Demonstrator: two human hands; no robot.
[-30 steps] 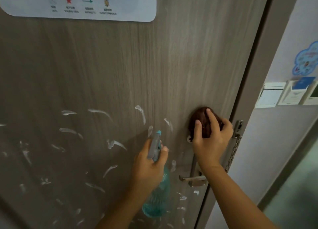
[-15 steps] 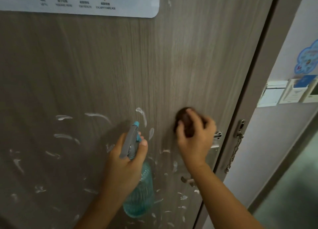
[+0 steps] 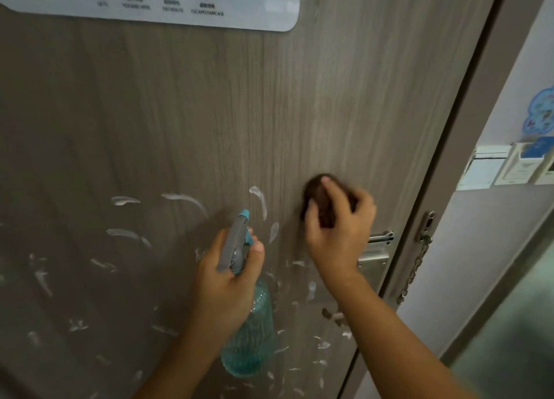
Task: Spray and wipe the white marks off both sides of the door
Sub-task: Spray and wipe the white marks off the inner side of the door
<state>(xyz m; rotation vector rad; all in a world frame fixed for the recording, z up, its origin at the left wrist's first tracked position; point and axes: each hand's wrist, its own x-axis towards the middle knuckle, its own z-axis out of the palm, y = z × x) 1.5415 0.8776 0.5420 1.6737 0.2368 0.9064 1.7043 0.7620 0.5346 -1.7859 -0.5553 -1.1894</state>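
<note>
Wiping a smeared door [image 3: 329, 98] with a dark cloth [image 3: 322, 202] while a spray bottle [image 3: 248, 332] is held beside it.

In the head view, the right hand [image 3: 337, 236] curls its fingers over the brown cloth and presses it flat against the grey wood-grain door, just above and left of the metal handle plate [image 3: 371, 260]. The left hand [image 3: 227, 281] grips the neck of the teal, ribbed spray bottle, thumb by the trigger, its grey and blue nozzle [image 3: 239, 227] pointing up near the door face. White marks [image 3: 180, 199] streak the door to the left of and below both hands, thickest along the lower half. A white notice [image 3: 239, 5] with small symbols is stuck at the top of the door. A security chain [image 3: 415, 275] hangs from the frame at the right, near the door edge.
</note>
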